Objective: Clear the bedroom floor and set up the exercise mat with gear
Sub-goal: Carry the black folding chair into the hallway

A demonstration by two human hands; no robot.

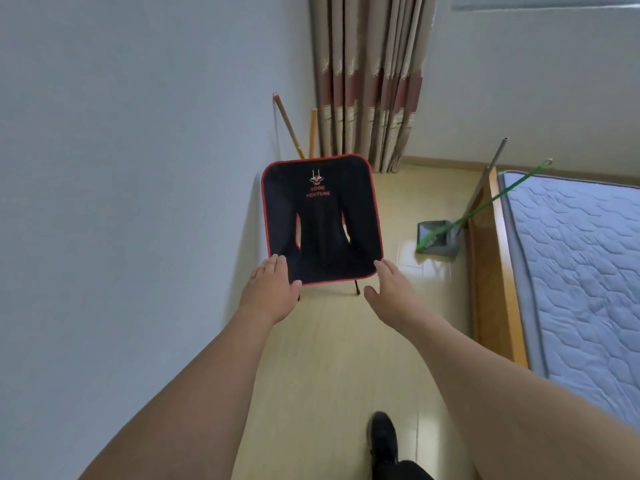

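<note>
A black folding camp chair with red trim and red lettering stands on thin legs against the left wall, its seat facing me. My left hand lies flat on the seat's front-left corner, fingers stretched out and not curled round the edge. My right hand hovers at the front-right corner with fingers apart and holds nothing; its fingertips are just at the red trim. No exercise mat or gear is in view.
A grey dustpan and a green-handled broom lean on the wooden bed frame at the right. A bare quilted mattress lies on the bed. Two long sticks stand in the corner by the curtain. My black shoe is on the pale floor.
</note>
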